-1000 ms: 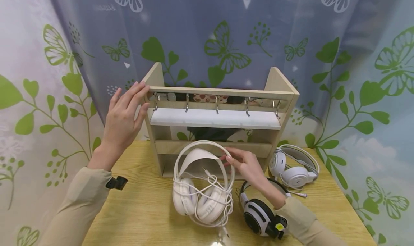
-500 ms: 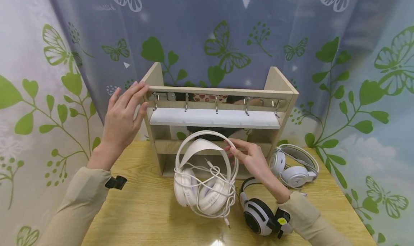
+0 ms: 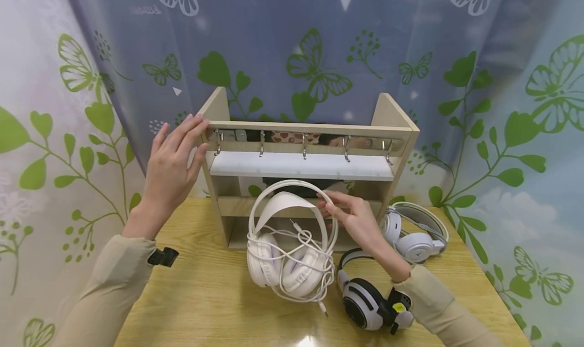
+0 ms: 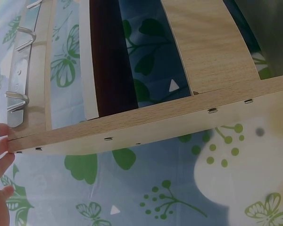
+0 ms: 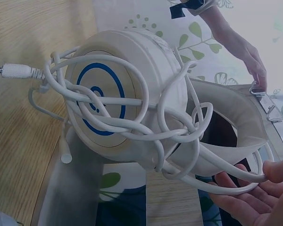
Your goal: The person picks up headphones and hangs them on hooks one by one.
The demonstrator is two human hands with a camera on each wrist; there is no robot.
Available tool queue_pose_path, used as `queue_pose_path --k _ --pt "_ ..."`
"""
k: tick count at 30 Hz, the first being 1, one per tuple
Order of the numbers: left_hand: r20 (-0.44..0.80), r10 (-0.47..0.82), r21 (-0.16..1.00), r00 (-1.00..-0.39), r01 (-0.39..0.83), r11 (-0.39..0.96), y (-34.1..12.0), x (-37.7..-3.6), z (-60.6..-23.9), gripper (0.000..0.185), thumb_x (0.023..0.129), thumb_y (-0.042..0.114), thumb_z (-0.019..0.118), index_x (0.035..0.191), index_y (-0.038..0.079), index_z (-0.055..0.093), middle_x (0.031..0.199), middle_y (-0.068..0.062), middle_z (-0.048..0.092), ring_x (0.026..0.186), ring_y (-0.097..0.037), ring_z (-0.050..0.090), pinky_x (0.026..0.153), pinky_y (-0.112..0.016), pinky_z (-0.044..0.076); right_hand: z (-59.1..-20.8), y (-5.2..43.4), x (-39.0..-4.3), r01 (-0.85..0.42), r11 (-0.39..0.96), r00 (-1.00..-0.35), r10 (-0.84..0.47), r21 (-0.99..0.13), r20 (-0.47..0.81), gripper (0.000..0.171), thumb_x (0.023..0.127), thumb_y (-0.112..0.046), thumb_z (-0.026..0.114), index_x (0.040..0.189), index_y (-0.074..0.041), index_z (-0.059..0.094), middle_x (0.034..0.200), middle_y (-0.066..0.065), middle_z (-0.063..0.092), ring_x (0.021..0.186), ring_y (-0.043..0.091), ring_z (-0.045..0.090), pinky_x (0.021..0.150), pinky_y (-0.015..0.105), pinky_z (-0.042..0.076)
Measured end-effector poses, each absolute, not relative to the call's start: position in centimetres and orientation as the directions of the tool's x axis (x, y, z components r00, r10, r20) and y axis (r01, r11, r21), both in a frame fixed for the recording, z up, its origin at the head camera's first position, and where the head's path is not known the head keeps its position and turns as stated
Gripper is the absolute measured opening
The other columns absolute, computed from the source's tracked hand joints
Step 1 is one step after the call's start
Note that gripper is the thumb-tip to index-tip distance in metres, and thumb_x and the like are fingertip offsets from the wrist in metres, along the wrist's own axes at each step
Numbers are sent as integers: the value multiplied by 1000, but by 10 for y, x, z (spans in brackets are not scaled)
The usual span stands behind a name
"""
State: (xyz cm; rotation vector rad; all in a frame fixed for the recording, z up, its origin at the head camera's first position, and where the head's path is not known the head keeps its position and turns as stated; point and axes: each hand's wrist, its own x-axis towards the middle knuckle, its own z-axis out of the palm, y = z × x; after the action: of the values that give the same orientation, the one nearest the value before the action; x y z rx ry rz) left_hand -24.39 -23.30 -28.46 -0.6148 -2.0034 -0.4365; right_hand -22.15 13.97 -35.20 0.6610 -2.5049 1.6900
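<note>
1. White headphones (image 3: pixel 287 245), cable wound around the ear cups, are lifted above the wooden table (image 3: pixel 191 306) just in front of the rack's lower part; I see the plug end hanging below the cups.
2. My right hand (image 3: pixel 353 217) pinches the thin wire headband on its right side, thumb and fingertips closed on it; from the right wrist view the fingers (image 5: pixel 245 202) curl under the band.
3. My left hand (image 3: pixel 171 172) rests with straight, spread fingers against the top left corner of the wooden rack (image 3: pixel 303 134), touching its side panel and front rail.
4. Metal hooks (image 3: pixel 304 148) hang in a row under the rail, above a white shelf (image 3: pixel 301 165).
5. Black-and-white headphones (image 3: pixel 365 301) lie on the table under my right forearm.
6. Grey-white headphones (image 3: pixel 417 233) lie beside the rack's right foot.
7. Butterfly-print curtain (image 3: pixel 319 58) hangs behind the rack.
</note>
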Motion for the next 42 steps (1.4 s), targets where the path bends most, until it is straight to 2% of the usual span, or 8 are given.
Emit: queue_pose_path --k 6,9,14,22,31,34,39,42 --pt "875 240 59 -419 586 808 -233 -243 -284 42 106 24 55 144 6 56 148 -12 54 142 -29 46 124 -52 20 -348 140 -221 -364 294 -909 -318 -884 268 38 105 -12 56 140 3 57 117 22 71 98 33 73 72 33 62" --pt "875 241 58 -421 585 809 -233 -243 -284 42 107 26 53 144 6 56 148 -12 54 142 -29 47 124 -52 20 -347 140 -221 -363 289 -909 -317 -886 269 38 104 -12 56 140 3 58 116 22 71 98 32 73 72 32 62" --pt "872 245 55 -423 582 811 -233 -243 -284 44 108 31 49 144 6 56 148 -13 55 141 -30 47 124 -52 20 -345 140 -221 -382 303 -904 -320 -873 284 39 104 -12 57 140 2 58 115 21 72 96 31 73 76 39 62" --pt "870 249 48 -425 577 815 -234 -243 -284 47 109 35 45 144 6 56 148 -13 54 142 -29 46 124 -52 19 -342 138 -221 -395 332 -903 -314 -857 294 38 104 -16 57 139 -1 60 114 18 73 98 30 73 76 37 62" --pt "870 250 46 -425 574 817 -234 -243 -284 45 109 33 47 144 6 56 148 -13 54 141 -30 47 124 -52 19 -338 134 -221 -394 301 -897 -333 -868 291 38 105 -15 56 139 1 59 113 20 72 97 31 73 79 51 61" --pt "868 251 47 -428 573 818 -234 -243 -283 45 109 32 47 145 6 55 148 -13 54 142 -30 46 124 -52 19 -337 131 -221 -408 311 -893 -332 -858 303 37 105 -15 56 139 0 59 112 19 73 97 34 73 76 47 62" --pt "869 249 49 -429 573 818 -234 -243 -283 44 109 31 47 144 6 56 148 -13 54 141 -29 47 124 -52 19 -335 126 -221 -433 352 -889 -320 -830 328 35 104 -15 58 136 -3 63 109 15 75 96 39 73 64 28 57" --pt "868 247 52 -431 573 818 -234 -243 -283 43 108 28 50 144 6 56 148 -13 54 141 -29 47 124 -52 19 -334 123 -221 -437 347 -888 -316 -830 336 34 104 -14 58 135 -3 64 108 15 75 95 40 72 62 25 56"
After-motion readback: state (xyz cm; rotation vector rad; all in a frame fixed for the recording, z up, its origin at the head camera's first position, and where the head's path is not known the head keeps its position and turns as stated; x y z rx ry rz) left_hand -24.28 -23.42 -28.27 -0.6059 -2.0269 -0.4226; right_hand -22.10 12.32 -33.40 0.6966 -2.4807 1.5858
